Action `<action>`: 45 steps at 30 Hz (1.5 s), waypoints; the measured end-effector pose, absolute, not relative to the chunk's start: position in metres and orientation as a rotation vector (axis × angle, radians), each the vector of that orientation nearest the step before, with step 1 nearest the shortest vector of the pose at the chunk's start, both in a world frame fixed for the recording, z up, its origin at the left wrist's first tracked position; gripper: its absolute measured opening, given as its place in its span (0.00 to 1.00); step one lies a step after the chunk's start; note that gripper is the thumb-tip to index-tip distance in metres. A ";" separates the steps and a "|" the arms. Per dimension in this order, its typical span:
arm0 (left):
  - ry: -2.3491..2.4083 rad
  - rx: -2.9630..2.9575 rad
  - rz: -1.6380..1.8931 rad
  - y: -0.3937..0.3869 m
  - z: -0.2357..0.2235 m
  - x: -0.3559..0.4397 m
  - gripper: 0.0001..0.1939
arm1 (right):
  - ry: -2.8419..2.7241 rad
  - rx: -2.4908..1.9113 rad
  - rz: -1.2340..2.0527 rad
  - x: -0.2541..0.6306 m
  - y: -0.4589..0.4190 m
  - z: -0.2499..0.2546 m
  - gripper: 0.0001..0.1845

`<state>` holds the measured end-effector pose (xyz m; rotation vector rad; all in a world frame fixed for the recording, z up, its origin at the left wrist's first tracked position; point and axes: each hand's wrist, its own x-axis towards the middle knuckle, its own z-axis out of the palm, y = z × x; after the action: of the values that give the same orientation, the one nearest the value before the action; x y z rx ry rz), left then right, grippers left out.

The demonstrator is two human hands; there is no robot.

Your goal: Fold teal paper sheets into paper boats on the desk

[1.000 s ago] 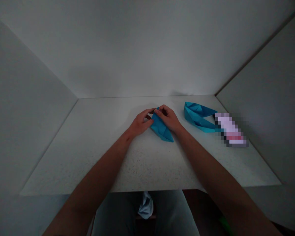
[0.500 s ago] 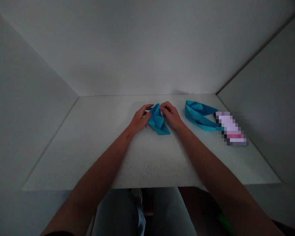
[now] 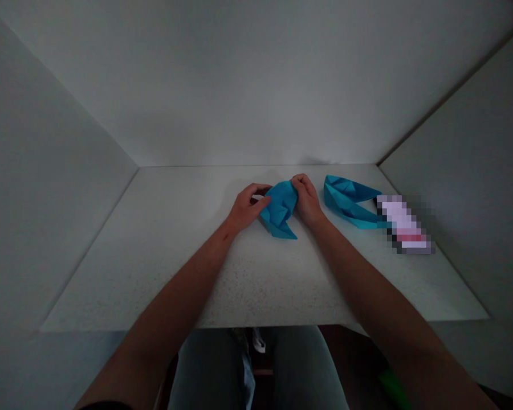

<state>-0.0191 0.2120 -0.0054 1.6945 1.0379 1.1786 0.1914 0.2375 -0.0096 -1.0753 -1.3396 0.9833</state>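
Note:
A folded piece of blue paper is held between my two hands above the white tabletop. My left hand pinches its left side, thumb on top and fingers behind. At its upper right edge, my right hand grips the paper with curled fingers. The sheet bulges open at the top, and a pointed corner sticks out toward the lower right. To the right of my right hand lies a second folded blue paper piece, shaped like a V that opens to the right.
A blurred-out phone-like object lies at the right, touching or overlapped by the tips of the second blue piece. White walls enclose the white tabletop at the back and sides. My legs are below its front edge.
My right hand has moved a little to the right, pulling the upper edge of the paper with it. The paper has spread wider at the top. My left hand stays on its side.

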 end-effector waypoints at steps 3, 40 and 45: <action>1.078 1.657 1.244 0.213 -0.008 -0.018 0.16 | -1.353 -1.025 1.007 0.189 0.235 -0.008 0.27; 1.023 1.566 1.305 0.224 -0.011 -0.029 0.23 | -1.442 -0.981 1.217 0.189 0.227 -0.004 0.24; 1.023 1.545 1.244 0.223 -0.010 -0.029 0.20 | -1.341 -0.999 1.245 0.191 0.229 -0.004 0.18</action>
<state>-0.0286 0.2233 -0.0098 1.5454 1.0230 1.2440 0.1911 0.2285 -0.0035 -0.9988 -1.3414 1.2453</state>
